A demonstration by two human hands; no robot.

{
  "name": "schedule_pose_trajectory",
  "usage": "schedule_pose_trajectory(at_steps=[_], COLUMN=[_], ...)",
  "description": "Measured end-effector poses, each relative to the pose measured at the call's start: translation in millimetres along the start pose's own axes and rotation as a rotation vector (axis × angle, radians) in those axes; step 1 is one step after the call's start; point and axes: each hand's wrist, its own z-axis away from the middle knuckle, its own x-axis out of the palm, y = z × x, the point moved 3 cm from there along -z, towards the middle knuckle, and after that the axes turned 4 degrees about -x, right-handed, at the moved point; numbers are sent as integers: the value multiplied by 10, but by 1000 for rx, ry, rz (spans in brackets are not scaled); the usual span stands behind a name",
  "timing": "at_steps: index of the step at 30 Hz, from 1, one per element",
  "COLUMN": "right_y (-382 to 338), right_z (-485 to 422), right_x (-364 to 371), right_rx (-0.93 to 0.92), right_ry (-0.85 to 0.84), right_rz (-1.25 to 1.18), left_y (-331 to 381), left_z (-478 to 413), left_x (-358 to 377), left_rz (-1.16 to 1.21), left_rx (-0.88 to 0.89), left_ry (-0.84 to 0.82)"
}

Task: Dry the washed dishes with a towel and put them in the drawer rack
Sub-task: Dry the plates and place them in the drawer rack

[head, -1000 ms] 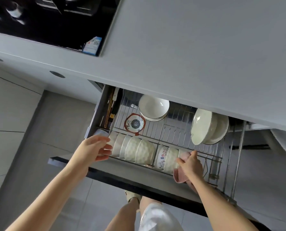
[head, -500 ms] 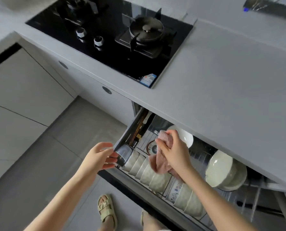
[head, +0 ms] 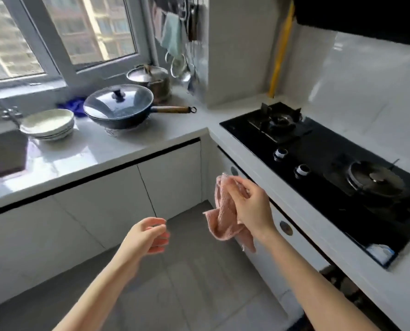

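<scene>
Hands are held apart before the hob: the pink towel is clutched in the right hand, presumably kept for drying, while nothing is held in the loosely curled left hand. Well left of the hob, plates are stacked on the surface.

Head-worn, downward, close above hands

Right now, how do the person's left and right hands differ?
The right hand grips the pink towel; the left hand holds nothing, its fingers loosely curled. The right hand is higher in the picture, nearer the hob; the left hand is lower, over the floor. Both are in the air, touching no dish.
</scene>
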Motion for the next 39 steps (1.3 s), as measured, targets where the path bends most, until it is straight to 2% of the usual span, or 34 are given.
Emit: schedule_pose_trajectory(at_steps=[5,9,20,23,27,33,36,39], right_y=[-518,-790,-1170,-1228,-1268,-1205,-1172,-1141], right_z=[-871,-1477,-3242,-3705,-4263,-4728,-4856,-4903], right_x=[1112,1927,4094,4602,5197,5863,6129,6311], right_rx=[-29,19,-58,-66,-108,-86,-66,-40], right_ry=[-36,-90,-413,-483,-539,-566,-544,-492], right_rz=[-80,-191,-257,-232,-171,-122,-98,-67], left_y=[436,640,912,941,1058,1152,1129,1102], left_z=[-689,-1238,-3063,-3536,-4106,-4902,-5261,-5491], left_x=[-1306,-2116,-3559,-3882,-4321,-4995,-5291,-5489], left_rz=[94,135,402,452,486,341,287,69], left_rx=[57,80,-73,-168,-200,-262,-316,-340], left_ry=[136,257,569,683,806,873,793,647])
